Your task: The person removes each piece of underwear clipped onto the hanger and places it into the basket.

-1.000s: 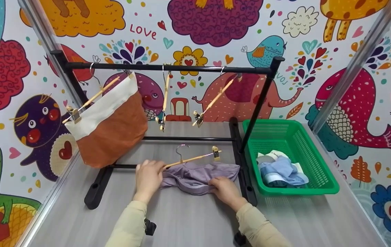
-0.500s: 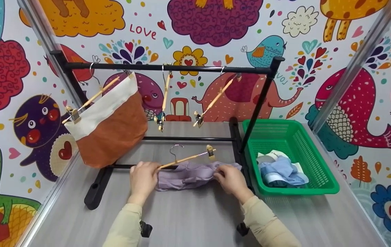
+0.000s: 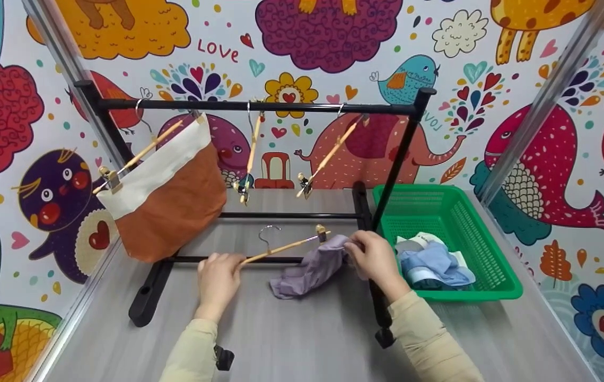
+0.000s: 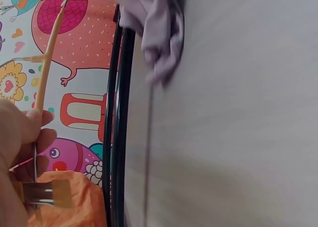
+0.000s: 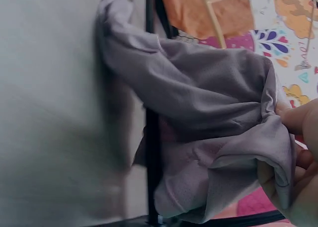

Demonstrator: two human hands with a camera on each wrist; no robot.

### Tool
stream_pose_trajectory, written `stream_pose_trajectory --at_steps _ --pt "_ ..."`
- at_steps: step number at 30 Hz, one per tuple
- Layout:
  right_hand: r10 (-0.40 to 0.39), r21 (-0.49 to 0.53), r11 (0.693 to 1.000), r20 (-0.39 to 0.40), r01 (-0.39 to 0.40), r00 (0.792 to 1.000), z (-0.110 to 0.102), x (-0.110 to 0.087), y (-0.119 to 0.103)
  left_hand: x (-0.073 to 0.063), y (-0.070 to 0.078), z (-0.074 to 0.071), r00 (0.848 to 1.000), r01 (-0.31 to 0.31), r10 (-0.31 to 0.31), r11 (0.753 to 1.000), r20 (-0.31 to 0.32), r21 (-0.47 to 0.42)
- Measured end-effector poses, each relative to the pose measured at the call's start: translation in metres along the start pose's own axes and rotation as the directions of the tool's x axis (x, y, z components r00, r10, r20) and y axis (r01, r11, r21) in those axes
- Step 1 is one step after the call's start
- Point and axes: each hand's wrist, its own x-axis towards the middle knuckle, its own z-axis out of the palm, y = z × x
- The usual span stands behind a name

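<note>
My left hand (image 3: pixel 220 281) grips the left end of a wooden clip hanger (image 3: pixel 280 248), its metal hook pointing up. In the left wrist view a metal clip (image 4: pixel 47 193) shows just under the fingers, with no cloth in it. My right hand (image 3: pixel 376 260) pinches a soft lilac garment (image 3: pixel 309 270) by its gathered edge. From there the garment hangs down to the left, crumpled, its upper part close to the hanger's right clip (image 3: pixel 322 233). In the right wrist view thumb and fingers hold the folded edge of the lilac cloth (image 5: pixel 213 103).
A black rack (image 3: pixel 280 106) stands over the table (image 3: pixel 280 339). From its bar hang a rust-and-white garment (image 3: pixel 169 196) on a hanger and two bare hangers, one in the middle (image 3: pixel 252 148), one to the right (image 3: pixel 336 146). At right a green basket (image 3: pixel 492 249) holds folded clothes (image 3: pixel 434 262).
My right hand has moved up and to the right, lifting the lilac garment and pulling it away from my left hand. The left hand, still on the hanger, has shifted slightly left.
</note>
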Motion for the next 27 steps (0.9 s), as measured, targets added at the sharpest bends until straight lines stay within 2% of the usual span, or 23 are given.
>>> stream_pose_trajectory --at_steps 11,17,27 --pt "-0.058 0.023 0.998 -0.127 0.061 0.99 -0.039 0.023 0.006 -0.004 0.0 0.001 1.0 -0.009 0.009 1.0 0.014 0.007" --pt "-0.044 0.023 0.999 -0.164 0.048 0.986 -0.065 0.034 0.009 -0.008 -0.002 0.0 1.0 -0.01 0.01 1.0 0.03 0.01" --pt "-0.065 0.025 0.997 -0.285 0.075 0.956 -0.105 0.047 0.016 -0.011 -0.002 -0.002 1.0 -0.026 0.026 1.0 0.017 0.004"
